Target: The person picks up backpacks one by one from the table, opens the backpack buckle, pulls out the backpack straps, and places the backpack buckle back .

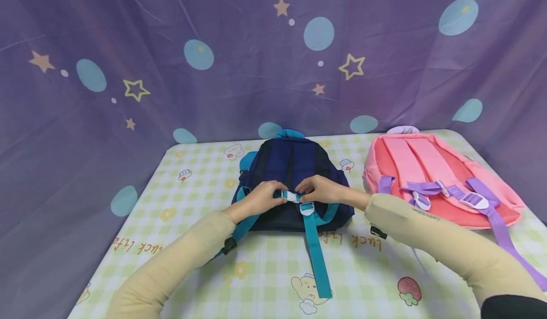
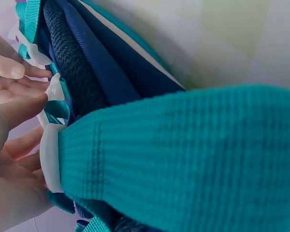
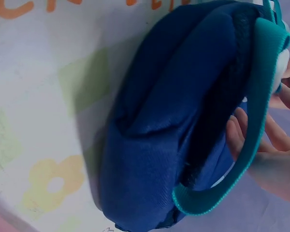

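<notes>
A dark blue child's backpack lies on the table, its strap side up. Over its lower part is a small white plastic buckle on teal webbing. My left hand pinches the buckle's left end between thumb and fingers. At the other end my right hand pinches the buckle and webbing. Just below hangs a white strap adjuster, with a loose teal strap tail running toward me. In the left wrist view, a wide teal shoulder strap with another white adjuster passes close to my left hand.
To the right lies a pink backpack with purple straps and white buckles, one purple strap trailing toward the near right. A checked cloth covers the table. A purple curtain hangs directly behind it.
</notes>
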{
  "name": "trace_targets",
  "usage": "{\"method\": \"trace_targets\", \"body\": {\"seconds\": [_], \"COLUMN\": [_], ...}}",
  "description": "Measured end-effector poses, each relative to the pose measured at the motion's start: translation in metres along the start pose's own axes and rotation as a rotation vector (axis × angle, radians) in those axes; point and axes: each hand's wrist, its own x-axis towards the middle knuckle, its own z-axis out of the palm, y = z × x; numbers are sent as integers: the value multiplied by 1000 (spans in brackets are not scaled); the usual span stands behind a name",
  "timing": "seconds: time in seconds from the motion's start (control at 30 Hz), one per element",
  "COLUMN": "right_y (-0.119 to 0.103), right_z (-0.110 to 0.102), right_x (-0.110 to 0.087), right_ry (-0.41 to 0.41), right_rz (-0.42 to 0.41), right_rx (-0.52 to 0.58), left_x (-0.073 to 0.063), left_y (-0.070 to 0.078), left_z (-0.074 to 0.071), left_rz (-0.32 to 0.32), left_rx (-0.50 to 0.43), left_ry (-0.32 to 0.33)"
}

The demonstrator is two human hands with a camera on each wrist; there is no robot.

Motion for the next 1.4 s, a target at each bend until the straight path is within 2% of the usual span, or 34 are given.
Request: {"method": "trace_targets", "body": {"seconds": [0.4,0.67,0.87,1.13,1.4], "right_y": [4,-1,-4,-8,-7], "right_z": [6,14,18,17,14], "right_x": [11,10,12,13,12], "right_ry": [34,88,141,215,235], "right_rz": [-17,25,46,-11,-48], "right_rx": [-55,-75,-104,-145,-124], "left_x": [-1,-3,-5,-6,-9], "left_y": [-2,-4,-6,-5,-4], "left_z": [1,1,1,-2,1], "left_rz": [22,-25,-25,-27,7], "left_rx": [-51,-152,-196,-253,-270], "left_ry": [38,54,65,92,179]}}
